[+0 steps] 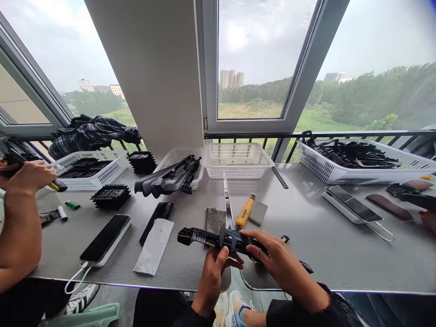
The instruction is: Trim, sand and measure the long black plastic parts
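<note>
A long black plastic part (197,236) is held level over the near edge of the grey table (306,236). My left hand (214,268) grips it from below, fingers closed round it. My right hand (272,256) is closed over its right end and over the jaw head of a digital caliper (227,213), whose metal beam points away from me. The caliper jaws sit across the part.
On the table lie a yellow-handled tool (245,211), a grey pad (215,220), two phones (105,238), a white packet (154,247). White baskets (236,159) along the window hold black parts (350,154). Another person's arm (18,213) works at the left.
</note>
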A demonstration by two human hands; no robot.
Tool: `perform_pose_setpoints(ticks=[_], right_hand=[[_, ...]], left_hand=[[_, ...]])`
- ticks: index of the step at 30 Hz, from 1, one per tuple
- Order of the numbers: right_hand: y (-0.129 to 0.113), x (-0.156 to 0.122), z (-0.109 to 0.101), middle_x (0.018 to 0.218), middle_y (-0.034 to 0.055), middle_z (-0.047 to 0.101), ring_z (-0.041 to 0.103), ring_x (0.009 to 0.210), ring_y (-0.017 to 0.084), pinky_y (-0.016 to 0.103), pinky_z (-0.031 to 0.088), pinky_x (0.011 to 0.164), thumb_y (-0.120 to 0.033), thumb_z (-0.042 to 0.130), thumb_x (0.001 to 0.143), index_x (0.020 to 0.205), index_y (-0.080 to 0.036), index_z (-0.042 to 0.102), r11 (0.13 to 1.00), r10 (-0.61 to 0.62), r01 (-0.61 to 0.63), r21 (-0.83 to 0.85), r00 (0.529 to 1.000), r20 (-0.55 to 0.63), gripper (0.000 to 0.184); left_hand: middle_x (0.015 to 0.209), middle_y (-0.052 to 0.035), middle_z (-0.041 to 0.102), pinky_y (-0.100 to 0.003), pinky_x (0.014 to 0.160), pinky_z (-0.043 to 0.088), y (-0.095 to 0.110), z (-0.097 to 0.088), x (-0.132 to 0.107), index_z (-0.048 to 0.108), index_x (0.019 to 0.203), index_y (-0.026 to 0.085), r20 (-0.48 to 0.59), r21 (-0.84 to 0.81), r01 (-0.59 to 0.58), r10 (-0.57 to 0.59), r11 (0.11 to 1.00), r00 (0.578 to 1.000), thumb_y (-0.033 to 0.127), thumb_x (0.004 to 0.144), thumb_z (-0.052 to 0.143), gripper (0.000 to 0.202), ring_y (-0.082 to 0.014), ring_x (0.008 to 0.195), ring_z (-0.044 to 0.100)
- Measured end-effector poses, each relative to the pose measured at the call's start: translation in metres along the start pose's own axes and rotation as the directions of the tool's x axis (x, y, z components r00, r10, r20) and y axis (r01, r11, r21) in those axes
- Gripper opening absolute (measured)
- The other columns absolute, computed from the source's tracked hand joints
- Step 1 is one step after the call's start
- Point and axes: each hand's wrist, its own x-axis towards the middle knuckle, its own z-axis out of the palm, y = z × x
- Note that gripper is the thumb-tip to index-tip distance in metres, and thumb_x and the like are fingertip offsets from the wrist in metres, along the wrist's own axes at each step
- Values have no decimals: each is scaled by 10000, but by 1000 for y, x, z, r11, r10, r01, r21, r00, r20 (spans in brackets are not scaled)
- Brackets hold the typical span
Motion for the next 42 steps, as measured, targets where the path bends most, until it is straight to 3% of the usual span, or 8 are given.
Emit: perform_pose_setpoints(ticks=[5, 13, 17, 20, 23, 26, 33, 42], right_hand=[[1, 1, 0, 1383, 66, 791, 724, 1287, 305, 402, 536, 1086, -431, 583, 1079, 1408, -299, 754, 1000, 2, -2, 22, 1000, 11, 393], [8, 3, 8, 1272, 90, 827, 769, 1173, 306, 418, 577, 1043, -462, 595, 1062, 1395, -278, 785, 1000, -6, 6, 29, 1000, -13, 425], [19, 2, -15, 1393, 96, 795, 749, 1280, 331, 435, 577, 1076, -513, 584, 1055, 1413, -266, 777, 1000, 25, -21, 21, 980, -199, 475], [26, -14, -46, 1346, 90, 817, 776, 1209, 335, 399, 625, 935, -566, 613, 1034, 1398, -263, 784, 995, 70, -87, -46, 953, -294, 503], [28, -35, -65, 1222, 74, 855, 804, 977, 292, 353, 622, 758, -604, 641, 1013, 1338, -257, 811, 989, 87, -112, -100, 969, -229, 504], [29, -47, -63, 1158, 64, 860, 780, 862, 252, 335, 607, 721, -593, 619, 1034, 1328, -258, 812, 987, 90, -112, -119, 981, -173, 486], [32, -38, -40, 1197, 64, 846, 772, 896, 249, 369, 616, 873, -530, 620, 1046, 1364, -288, 796, 991, 91, -100, -88, 991, -96, 436], [33, -38, -48, 1250, 65, 853, 819, 1037, 289, 385, 617, 979, -507, 646, 1034, 1363, -306, 811, 991, 89, -91, -97, 996, -22, 419]], left_hand=[[1009, -115, 772, -402, 733, 675, 0, -3, 2, 799, 1052, 168, -2, -16, 5, -5, 1000, 1000, 606, 909, 827, 462, -240, 800, 755], [966, -117, 784, -379, 701, 645, -6, -1, 3, 801, 1078, 142, -31, -34, 37, -38, 999, 999, 628, 870, 859, 531, -249, 793, 761], [873, -85, 781, -356, 681, 626, -5, 1, 7, 779, 1170, 168, -89, -62, -12, 6, 998, 996, 656, 862, 855, 582, -220, 718, 744], [818, -64, 784, -339, 682, 624, 7, -4, 9, 769, 1110, 166, -135, -91, -39, 27, 995, 991, 707, 840, 848, 610, -212, 703, 748], [808, -48, 794, -301, 664, 616, 21, -10, 11, 778, 1082, 168, -209, -106, -93, 69, 990, 975, 713, 817, 864, 612, -193, 696, 747], [803, -52, 808, -290, 670, 625, 27, -13, 13, 781, 1067, 171, -248, -118, -94, 62, 989, 967, 719, 792, 881, 621, -183, 682, 746], [780, -48, 800, -295, 646, 628, 27, -11, 14, 773, 1065, 172, -246, -115, -76, 45, 990, 968, 732, 776, 886, 640, -187, 666, 745], [761, -59, 803, -294, 653, 622, 31, -8, 13, 753, 1067, 159, -246, -105, -54, 27, 993, 969, 739, 771, 886, 665, -192, 657, 741]])
